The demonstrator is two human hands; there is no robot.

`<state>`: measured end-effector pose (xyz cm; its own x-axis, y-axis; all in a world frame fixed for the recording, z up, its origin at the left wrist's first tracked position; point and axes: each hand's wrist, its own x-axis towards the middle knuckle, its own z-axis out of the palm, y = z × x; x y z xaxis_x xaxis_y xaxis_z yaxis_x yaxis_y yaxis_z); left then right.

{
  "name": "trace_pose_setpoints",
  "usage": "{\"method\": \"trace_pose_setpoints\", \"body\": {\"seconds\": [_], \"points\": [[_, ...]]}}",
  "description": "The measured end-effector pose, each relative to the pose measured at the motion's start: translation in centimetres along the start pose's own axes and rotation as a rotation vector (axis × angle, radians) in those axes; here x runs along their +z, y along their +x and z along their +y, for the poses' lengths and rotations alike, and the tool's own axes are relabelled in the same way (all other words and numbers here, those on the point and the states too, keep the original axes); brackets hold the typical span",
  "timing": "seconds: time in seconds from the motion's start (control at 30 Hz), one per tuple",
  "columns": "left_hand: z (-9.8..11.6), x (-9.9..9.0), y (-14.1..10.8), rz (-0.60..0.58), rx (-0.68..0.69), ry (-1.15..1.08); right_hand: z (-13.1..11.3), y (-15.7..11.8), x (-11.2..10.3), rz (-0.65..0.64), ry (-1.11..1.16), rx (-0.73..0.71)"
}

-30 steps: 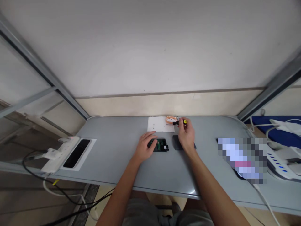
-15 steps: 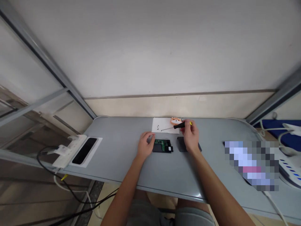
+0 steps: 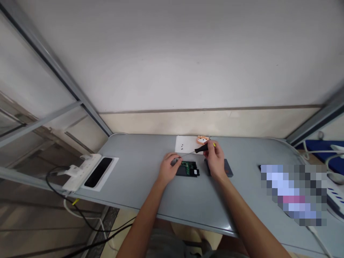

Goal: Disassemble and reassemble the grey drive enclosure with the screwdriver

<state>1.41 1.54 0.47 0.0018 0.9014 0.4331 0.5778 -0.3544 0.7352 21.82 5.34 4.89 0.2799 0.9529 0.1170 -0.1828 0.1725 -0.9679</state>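
Observation:
My right hand (image 3: 215,159) grips a screwdriver (image 3: 201,148) with a black handle. Its thin shaft points left and down, and the tip ends at the fingertips of my left hand (image 3: 168,167). The thumb and forefinger of that left hand are pinched together there; whatever lies between them is too small to name. Beside the left hand, partly under it, lies a dark case with a green circuit board (image 3: 189,167). A dark grey cover (image 3: 228,168) rests on the table, partly hidden by my right hand. Several small black screws (image 3: 182,147) lie on white paper (image 3: 188,141).
An orange and white animal-face item (image 3: 202,139) sits on the paper's right corner. On the left, a phone (image 3: 99,172) lies on a white sheet next to a power strip (image 3: 82,173) with cables. A blurred-out device (image 3: 291,195) occupies the right of the grey table (image 3: 142,154).
The screwdriver tip has moved from the screws on the paper left and down to my left fingertips. My left thumb and forefinger have come together at it. The view has shifted slightly.

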Motion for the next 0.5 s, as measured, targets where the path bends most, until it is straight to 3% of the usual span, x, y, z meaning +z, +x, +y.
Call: {"method": "trace_pose_setpoints", "body": {"seconds": [0.17, 0.5], "points": [[-0.18, 0.00, 0.04, 0.037, 0.023, 0.037, -0.35, -0.21, 0.09, -0.046, -0.016, -0.026], [0.37, -0.35, -0.24, 0.029, 0.071, 0.131, -0.86, -0.42, 0.10, -0.015, -0.127, -0.101]]}}
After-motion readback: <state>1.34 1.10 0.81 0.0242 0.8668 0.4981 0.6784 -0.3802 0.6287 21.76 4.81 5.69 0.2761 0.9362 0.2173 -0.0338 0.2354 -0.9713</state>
